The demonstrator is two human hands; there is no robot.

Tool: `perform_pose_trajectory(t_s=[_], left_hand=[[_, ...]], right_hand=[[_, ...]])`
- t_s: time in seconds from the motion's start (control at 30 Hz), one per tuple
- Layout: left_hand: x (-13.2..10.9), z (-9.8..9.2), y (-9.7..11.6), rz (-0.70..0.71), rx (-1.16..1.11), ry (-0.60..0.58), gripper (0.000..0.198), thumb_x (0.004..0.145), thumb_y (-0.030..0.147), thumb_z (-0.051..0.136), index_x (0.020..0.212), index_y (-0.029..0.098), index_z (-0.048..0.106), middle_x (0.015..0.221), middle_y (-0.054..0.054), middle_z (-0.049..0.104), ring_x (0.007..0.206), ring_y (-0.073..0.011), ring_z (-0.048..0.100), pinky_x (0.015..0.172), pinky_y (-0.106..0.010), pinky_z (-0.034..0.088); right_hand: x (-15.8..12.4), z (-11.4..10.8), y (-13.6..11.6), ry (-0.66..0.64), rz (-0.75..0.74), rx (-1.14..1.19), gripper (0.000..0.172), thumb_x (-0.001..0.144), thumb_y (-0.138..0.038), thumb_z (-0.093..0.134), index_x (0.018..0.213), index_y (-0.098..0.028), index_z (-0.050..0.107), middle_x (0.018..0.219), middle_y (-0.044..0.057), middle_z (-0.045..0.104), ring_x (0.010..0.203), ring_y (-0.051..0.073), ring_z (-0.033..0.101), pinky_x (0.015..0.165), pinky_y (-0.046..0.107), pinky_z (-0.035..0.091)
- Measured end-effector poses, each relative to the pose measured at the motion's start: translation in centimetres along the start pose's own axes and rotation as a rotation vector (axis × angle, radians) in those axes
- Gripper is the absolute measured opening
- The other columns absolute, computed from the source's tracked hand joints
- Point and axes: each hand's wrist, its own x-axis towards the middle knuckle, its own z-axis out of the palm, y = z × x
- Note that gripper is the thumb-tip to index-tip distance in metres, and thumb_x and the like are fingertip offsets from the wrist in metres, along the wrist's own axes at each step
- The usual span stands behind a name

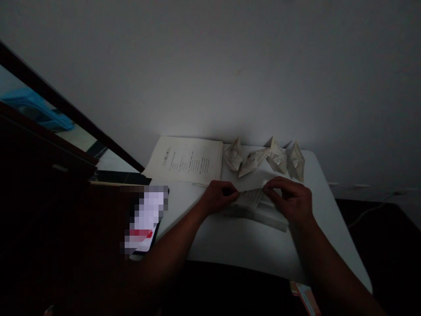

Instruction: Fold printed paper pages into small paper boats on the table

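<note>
Between my two hands a printed sheet of paper (250,198) is stretched, partly folded, with its upper edge pulled taut. My left hand (219,196) pinches its left end, fingers curled in. At the other end, my right hand (291,196) grips the paper between thumb and fingertips. Beneath the sheet lies a pale, thick stack that looks like a book or pad (274,223); my hands and the sheet hide part of it. Just beyond stand several folded paper boats, among them a left one (233,155) and a right one (296,161).
An open book or stack of printed pages (187,160) lies at the table's back left. A phone (146,219) with a lit, blurred screen rests at the left edge of the white table (243,248). The wall (210,79) rises directly behind. A cable (371,210) runs at right.
</note>
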Motion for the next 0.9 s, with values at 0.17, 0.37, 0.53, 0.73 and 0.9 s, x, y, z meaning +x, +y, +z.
perform_pose_trajectory(t_s=[0.17,0.37,0.53,0.73,0.9], left_hand=[[-0.3,-0.3,-0.1,-0.021,0.011,0.013,0.012,0.071,0.020,0.060,0.062,0.013,0.064,0.054,0.004,0.056,0.052,-0.0073,0.049,0.053,-0.019,0.038],[-0.9,-0.9,0.2,-0.027,0.091,-0.034,0.013,0.073,0.021,0.058,0.063,0.013,0.060,0.056,0.003,0.054,0.054,-0.0080,0.048,0.054,-0.020,0.037],[-1.9,-1.3,1.7,0.073,0.354,0.085,0.016,0.074,0.030,0.060,0.076,0.015,0.055,0.064,0.002,0.054,0.059,-0.0114,0.049,0.059,-0.024,0.041],[-3.4,0.2,2.7,0.427,0.542,-0.068,0.024,0.076,0.026,0.057,0.098,0.015,0.055,0.102,-0.009,0.058,0.097,-0.0211,0.051,0.086,-0.034,0.042],[-3.7,0.8,2.1,0.455,0.683,-0.244,0.037,0.076,0.030,0.059,0.109,0.014,0.054,0.115,-0.011,0.055,0.109,-0.0258,0.047,0.094,-0.040,0.037]], right_hand=[[-0.2,-1.1,-0.1,0.092,-0.006,0.029,0.003,0.073,-0.022,0.069,0.071,-0.022,0.067,0.073,0.004,0.067,0.066,0.018,0.062,0.061,0.030,0.049],[-0.1,-1.8,0.7,0.138,0.079,0.018,0.007,0.071,-0.028,0.070,0.070,-0.021,0.068,0.071,0.003,0.068,0.063,0.017,0.063,0.057,0.029,0.050],[0.1,-1.0,2.0,-0.003,0.235,0.015,0.017,0.070,-0.035,0.070,0.076,-0.018,0.070,0.069,0.003,0.069,0.061,0.017,0.063,0.057,0.028,0.051],[0.4,1.8,2.5,-0.213,0.299,-0.047,0.025,0.075,-0.041,0.064,0.084,-0.018,0.070,0.080,0.005,0.072,0.071,0.018,0.066,0.068,0.031,0.053],[0.7,2.1,1.7,-0.301,0.118,-0.279,0.025,0.079,-0.034,0.060,0.099,-0.019,0.067,0.095,0.007,0.069,0.087,0.021,0.064,0.082,0.037,0.050]])
